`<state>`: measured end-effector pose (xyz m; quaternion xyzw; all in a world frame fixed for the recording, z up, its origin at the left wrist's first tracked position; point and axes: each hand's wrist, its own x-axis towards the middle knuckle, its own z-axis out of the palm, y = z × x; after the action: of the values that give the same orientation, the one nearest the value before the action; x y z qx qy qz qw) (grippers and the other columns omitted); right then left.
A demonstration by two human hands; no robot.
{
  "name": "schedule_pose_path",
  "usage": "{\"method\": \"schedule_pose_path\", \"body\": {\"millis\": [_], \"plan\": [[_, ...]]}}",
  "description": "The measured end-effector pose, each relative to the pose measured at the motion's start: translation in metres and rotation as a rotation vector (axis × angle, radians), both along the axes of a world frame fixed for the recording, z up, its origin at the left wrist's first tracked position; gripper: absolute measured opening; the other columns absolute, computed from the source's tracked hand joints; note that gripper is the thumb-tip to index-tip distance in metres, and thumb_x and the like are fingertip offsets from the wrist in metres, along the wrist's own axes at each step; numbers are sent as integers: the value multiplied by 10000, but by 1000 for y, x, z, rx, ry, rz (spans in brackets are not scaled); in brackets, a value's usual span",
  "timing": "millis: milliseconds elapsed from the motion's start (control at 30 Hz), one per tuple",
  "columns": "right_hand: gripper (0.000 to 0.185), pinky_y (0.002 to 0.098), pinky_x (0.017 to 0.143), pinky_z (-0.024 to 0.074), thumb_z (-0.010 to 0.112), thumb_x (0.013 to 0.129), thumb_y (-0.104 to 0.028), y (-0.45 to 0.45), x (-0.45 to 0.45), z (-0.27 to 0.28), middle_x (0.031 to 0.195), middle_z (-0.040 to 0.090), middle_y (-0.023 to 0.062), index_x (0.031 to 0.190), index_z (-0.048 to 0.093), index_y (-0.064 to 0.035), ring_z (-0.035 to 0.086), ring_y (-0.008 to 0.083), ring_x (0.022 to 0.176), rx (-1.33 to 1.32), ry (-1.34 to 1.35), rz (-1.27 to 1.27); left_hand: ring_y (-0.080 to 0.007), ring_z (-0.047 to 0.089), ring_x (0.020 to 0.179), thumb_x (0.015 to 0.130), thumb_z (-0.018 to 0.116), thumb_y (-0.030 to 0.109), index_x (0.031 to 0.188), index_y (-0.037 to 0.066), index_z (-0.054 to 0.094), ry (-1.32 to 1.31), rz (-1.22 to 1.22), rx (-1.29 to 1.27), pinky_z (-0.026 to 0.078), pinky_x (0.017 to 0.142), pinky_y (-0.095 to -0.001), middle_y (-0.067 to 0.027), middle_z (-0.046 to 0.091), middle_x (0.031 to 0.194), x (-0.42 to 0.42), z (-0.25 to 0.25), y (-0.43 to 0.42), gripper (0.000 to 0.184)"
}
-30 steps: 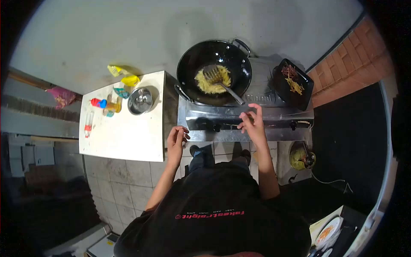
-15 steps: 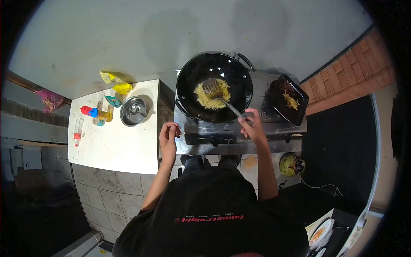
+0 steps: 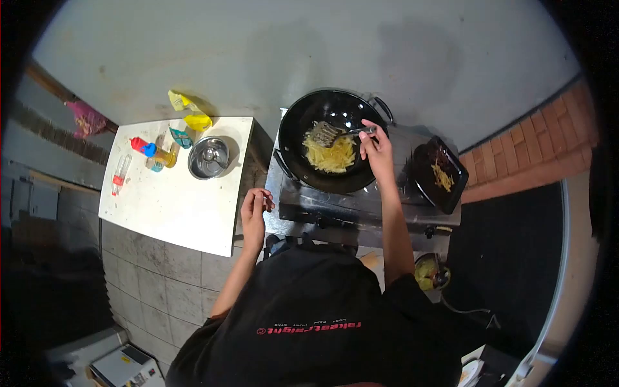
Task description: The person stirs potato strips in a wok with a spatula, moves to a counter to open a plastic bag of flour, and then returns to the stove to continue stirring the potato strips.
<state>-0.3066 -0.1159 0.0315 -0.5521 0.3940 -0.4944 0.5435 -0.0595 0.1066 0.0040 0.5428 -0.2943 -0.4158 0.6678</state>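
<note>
A black wok (image 3: 296,109) sits on the metal stove (image 3: 400,222), with pale yellow strips of food (image 3: 332,158) in its bottom. Over the wok's right side, my right hand (image 3: 378,149) grips the handle end of a slotted spatula (image 3: 327,133), whose head lies at the upper left of the food. My left hand (image 3: 255,209) is held in the air by the stove's front left corner, its fingers loosely curled and apart, holding nothing. On the stove's right side, a black tray (image 3: 459,177) carries yellow strips and darker pieces.
Left of the stove stands a white table (image 3: 174,213) bearing a steel bowl (image 3: 208,158), red- and blue-capped bottles (image 3: 161,157), a clear bottle (image 3: 120,174) and a yellow packet (image 3: 196,121). A brick ledge (image 3: 516,142) borders the right. A container (image 3: 429,274) stands low at the right.
My right hand has closed on the spatula handle and moved up over the wok's right side. The handle has swung up from its lower-right slant. My left hand remains near the stove's left corner.
</note>
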Motion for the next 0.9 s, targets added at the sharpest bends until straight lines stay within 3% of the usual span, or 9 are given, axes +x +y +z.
{"method": "schedule_pose_path", "body": {"millis": [167,233,267,367,400,533,633,733,900], "plan": [[220,253,586,436,717,975,-201,-33,14,-26,742,589,-24,1102,658,-32,514,71,636,-224,272,-61,-102,554,763,1113,444,277,1008,0,623,18,31,-1,439,716,-260,-30,596,885,3,-1,-1,346],[215,286,592,449,718,970,-229,-27,19,3,700,617,37,1004,663,-24,532,91,629,-251,561,-49,-102,553,763,1114,441,278,1010,0,626,8,29,-5,440,720,-261,-29,596,886,2,3,-4,350],[237,316,599,461,713,969,-229,-28,21,5,700,642,96,942,650,-3,548,132,610,-302,551,-50,-102,552,763,1115,438,279,1011,0,630,1,27,-13,440,724,-262,-28,596,887,2,4,-6,354],[230,333,608,472,711,965,-205,-23,20,37,739,658,117,955,647,16,574,161,622,-323,659,68,-101,548,763,1113,444,268,1019,-6,630,-53,-8,-16,440,728,-262,-26,597,888,1,9,-8,344],[194,361,625,483,702,957,-171,-21,21,43,772,641,137,985,648,13,594,214,634,-355,638,80,-99,548,772,1111,451,258,1027,-3,631,-71,-23,-24,440,727,-260,-27,601,901,2,7,-8,328],[158,380,645,488,691,956,-162,-20,9,60,810,608,143,1021,663,-20,603,258,658,-495,623,150,-102,567,809,1108,460,245,1062,3,642,-108,-45,15,449,734,-259,-30,620,931,4,0,-9,306],[155,389,650,486,686,955,-167,-19,-2,72,824,580,142,1048,670,-44,596,293,664,-560,694,188,-107,589,850,1095,491,212,1138,6,655,-154,-65,53,461,750,-258,-41,638,1037,3,-5,-15,267],[165,392,649,479,684,956,-173,-24,-13,79,828,584,148,1061,671,-46,590,292,658,-641,702,135,-159,636,947,1057,545,117,1264,22,650,-403,-61,0,501,860,-282,-83,602,1253,2,-2,-22,252],[192,396,655,480,682,959,-199,-39,-25,87,784,583,143,1069,671,-42,584,289,645,-583,730,86,-180,600,1091,1064,513,104,1279,-21,638,-459,-81,-16,472,978,-305,-104,595,1238,4,13,-24,278]]}}
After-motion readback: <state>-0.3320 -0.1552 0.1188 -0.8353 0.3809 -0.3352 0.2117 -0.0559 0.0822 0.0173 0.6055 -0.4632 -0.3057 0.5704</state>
